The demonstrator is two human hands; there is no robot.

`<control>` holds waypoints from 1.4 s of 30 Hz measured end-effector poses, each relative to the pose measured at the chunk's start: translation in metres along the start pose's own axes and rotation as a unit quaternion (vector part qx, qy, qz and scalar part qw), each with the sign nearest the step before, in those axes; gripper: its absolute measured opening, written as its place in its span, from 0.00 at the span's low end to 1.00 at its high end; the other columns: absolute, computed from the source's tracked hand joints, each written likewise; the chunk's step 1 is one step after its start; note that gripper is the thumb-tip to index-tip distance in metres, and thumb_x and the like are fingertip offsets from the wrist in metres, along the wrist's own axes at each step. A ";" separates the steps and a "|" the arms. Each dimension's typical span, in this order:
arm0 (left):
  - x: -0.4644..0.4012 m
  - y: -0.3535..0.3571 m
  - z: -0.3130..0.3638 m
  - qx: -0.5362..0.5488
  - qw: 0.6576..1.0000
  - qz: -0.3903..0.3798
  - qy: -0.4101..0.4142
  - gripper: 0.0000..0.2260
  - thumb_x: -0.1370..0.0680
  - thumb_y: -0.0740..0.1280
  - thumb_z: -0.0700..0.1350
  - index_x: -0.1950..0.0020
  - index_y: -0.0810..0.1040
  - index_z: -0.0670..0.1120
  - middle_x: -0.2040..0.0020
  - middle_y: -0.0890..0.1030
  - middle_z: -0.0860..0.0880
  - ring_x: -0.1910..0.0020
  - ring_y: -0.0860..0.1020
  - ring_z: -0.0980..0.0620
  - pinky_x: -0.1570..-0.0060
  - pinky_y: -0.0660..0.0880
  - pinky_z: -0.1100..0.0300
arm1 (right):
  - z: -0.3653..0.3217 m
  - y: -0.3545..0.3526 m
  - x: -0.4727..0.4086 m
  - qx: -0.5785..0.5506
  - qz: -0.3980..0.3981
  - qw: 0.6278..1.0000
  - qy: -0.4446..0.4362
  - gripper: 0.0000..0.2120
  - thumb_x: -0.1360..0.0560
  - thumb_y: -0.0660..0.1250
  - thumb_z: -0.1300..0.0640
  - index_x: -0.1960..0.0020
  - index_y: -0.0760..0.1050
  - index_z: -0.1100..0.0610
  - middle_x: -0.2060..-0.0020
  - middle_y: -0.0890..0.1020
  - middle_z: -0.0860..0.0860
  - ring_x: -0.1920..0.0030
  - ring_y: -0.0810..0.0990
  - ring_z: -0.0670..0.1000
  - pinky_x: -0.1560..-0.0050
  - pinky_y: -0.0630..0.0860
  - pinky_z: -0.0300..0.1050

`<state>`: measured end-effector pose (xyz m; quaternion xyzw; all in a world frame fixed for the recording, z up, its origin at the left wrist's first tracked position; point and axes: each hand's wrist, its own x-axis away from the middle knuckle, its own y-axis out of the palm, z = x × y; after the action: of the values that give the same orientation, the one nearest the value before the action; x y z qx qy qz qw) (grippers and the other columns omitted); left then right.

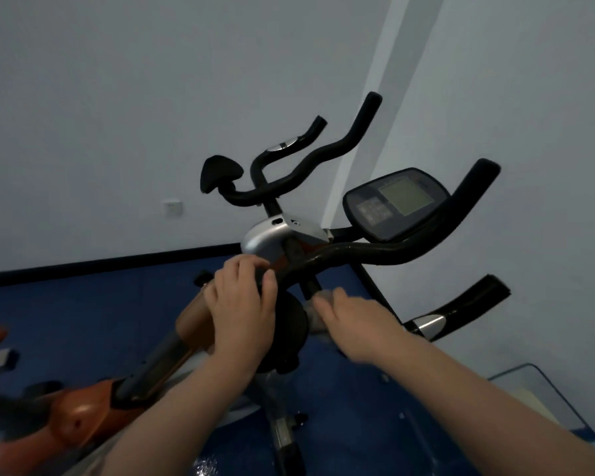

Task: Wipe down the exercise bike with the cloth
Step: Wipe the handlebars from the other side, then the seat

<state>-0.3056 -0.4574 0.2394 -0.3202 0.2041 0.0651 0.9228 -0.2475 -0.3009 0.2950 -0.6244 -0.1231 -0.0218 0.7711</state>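
The exercise bike fills the middle of the head view, with black foam handlebars (385, 252), a grey console screen (397, 201) and a silver stem cover (267, 240). My left hand (243, 304) grips the left end of the near handlebar, fingers curled over it beside the silver cover. My right hand (352, 319) is blurred and holds a pale grey cloth (315, 316) against the black post under the handlebar. Most of the cloth is hidden beneath that hand. A round black knob (289, 324) sits between my two hands.
An orange and black frame (93, 403) runs off to the lower left over a blue floor (351, 407). A second set of handlebars (289, 176) stands behind. A glass table corner (543, 393) is at the lower right, white walls close behind.
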 end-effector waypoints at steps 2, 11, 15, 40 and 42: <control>0.000 0.000 0.000 0.008 1.000 0.001 0.002 0.06 0.21 0.55 0.50 0.49 0.70 0.55 0.47 0.72 0.55 0.48 0.69 0.54 0.46 0.55 0.60 | 0.003 0.004 0.017 -0.052 -0.019 0.998 -0.016 0.13 0.17 0.49 0.49 0.38 0.62 0.56 0.48 0.73 0.55 0.60 0.71 0.55 0.63 0.66 0.48; -0.005 -0.003 -0.002 0.062 0.998 -0.014 0.031 0.04 0.20 0.56 0.50 0.49 0.69 0.57 0.49 0.70 0.60 0.50 0.67 0.62 0.49 0.56 0.66 | -0.011 -0.003 -0.041 -0.272 -0.006 0.946 0.174 0.21 0.17 0.48 0.43 0.37 0.66 0.58 0.42 0.78 0.58 0.44 0.76 0.59 0.53 0.68 0.48; -0.004 -0.005 -0.004 0.074 0.996 -0.031 0.042 0.05 0.20 0.57 0.48 0.48 0.71 0.55 0.48 0.71 0.61 0.49 0.69 0.60 0.49 0.58 0.64 | -0.013 0.005 -0.013 -0.268 -0.019 0.945 0.187 0.17 0.19 0.49 0.40 0.43 0.63 0.52 0.53 0.78 0.51 0.54 0.77 0.54 0.58 0.68 0.47; -0.019 0.027 0.071 0.242 0.878 -0.350 0.220 0.04 0.19 0.62 0.48 0.46 0.72 0.57 0.54 0.76 0.62 0.53 0.74 0.66 0.54 0.72 0.60 | -0.010 0.041 0.097 -0.156 0.228 0.917 0.288 0.25 0.18 0.55 0.51 0.23 0.52 0.43 0.23 0.49 0.43 0.23 0.40 0.44 0.23 0.42 0.53; -0.017 0.030 0.069 0.226 0.887 -0.348 0.200 0.03 0.19 0.60 0.51 0.49 0.71 0.61 0.57 0.77 0.63 0.54 0.75 0.67 0.58 0.72 0.60 | -0.051 0.053 0.076 -0.313 0.347 0.805 0.365 0.30 0.18 0.56 0.55 0.23 0.46 0.35 0.24 0.42 0.36 0.24 0.40 0.40 0.25 0.48 0.41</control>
<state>-0.3053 -0.3911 0.2782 -0.1601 0.2691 -0.3739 0.8730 -0.1554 -0.3295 0.2507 -0.7790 0.4059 -0.0164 0.4777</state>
